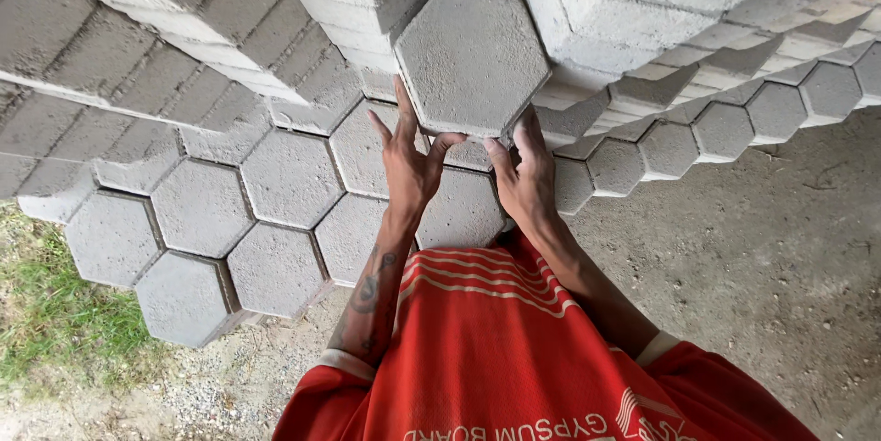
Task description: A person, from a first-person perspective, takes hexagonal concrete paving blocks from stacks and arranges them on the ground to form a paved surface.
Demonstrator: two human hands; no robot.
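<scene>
A grey hexagonal concrete paver (473,60) is lifted above a low layer of laid hexagonal pavers (289,179). My left hand (408,156) grips its lower left edge, fingers spread up along the side. My right hand (525,166) holds its lower right edge from beneath. Both forearms reach out over my red shirt at the bottom of the view.
Tall stacks of grey pavers (633,0) rise behind and to both sides. More hexagonal pavers (725,124) run off to the right. Bare dirt ground (762,257) lies at the right, gravel and grass (55,312) at the lower left.
</scene>
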